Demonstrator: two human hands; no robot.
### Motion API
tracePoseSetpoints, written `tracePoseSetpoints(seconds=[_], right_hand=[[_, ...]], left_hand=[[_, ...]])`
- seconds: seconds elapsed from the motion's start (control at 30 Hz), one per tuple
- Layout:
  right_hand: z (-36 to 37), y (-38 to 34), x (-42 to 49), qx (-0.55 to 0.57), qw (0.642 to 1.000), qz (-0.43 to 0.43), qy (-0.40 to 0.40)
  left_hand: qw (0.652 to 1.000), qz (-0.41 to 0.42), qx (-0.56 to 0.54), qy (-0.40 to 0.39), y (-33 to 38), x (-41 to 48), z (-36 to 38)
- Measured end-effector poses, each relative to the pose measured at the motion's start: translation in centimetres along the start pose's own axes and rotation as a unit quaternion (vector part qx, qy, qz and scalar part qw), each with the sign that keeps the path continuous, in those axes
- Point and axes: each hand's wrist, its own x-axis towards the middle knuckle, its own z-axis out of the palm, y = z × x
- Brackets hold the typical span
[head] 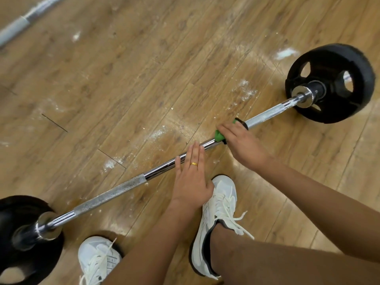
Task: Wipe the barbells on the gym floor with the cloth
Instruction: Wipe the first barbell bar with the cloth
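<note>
The barbell [115,192] lies lower left to upper right; the right hand [240,142], nearer the chalky knurling [267,113], apparently clasps the mostly hidden green cloth [219,136] round the shaft, the left hand [191,177] resting flat alongside.

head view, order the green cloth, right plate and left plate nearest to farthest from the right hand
1. green cloth: under the right hand, on the bar
2. right plate: bar's far right end
3. left plate: bottom left corner
</note>
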Motion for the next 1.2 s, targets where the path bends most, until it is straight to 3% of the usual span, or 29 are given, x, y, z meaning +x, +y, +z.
tracePoseSetpoints(seconds=[0.07, 0.17, 0.33, 0.5, 0.63, 0.83, 1.0, 1.2], right_hand=[[-0.6, 1.3, 1.0, -0.020, 1.000, 0.015, 0.004], [-0.7, 2.5, 2.5, -0.013, 0.994, 0.109, 0.008], [-0.6, 1.0, 3.4, -0.024, 1.000, 0.010, -0.011], [-0.9, 2.9, 5.1, -0.024, 0.995, 0.100, 0.013], [0.2, 3.1, 5.9, -0.031, 0.998, 0.046, -0.006], [0.5, 3.2, 8.7, -0.007, 0.997, 0.071, 0.014], [-0.7, 3.0, 10.6, -0.027, 0.999, -0.020, -0.028], [-1.1, 5.3, 13.3, -0.042, 0.996, 0.053, -0.065]], left_hand=[[1.000, 0.000, 0.007, -0.001, -0.4, 0.4, -0.5], [1.000, -0.005, 0.015, 0.000, -1.0, 1.3, -1.2], [1.000, -0.009, 0.022, 0.008, -1.9, 2.9, -2.2], [0.999, -0.014, 0.035, 0.001, -3.2, 4.6, -3.4], [1.000, -0.013, 0.023, -0.004, -3.9, 5.8, -4.4], [0.999, -0.022, 0.035, 0.011, -5.3, 7.9, -5.2], [0.998, -0.036, 0.054, 0.012, -5.9, 9.4, -5.9], [0.997, -0.048, 0.051, 0.022, -6.5, 10.9, -7.1]])
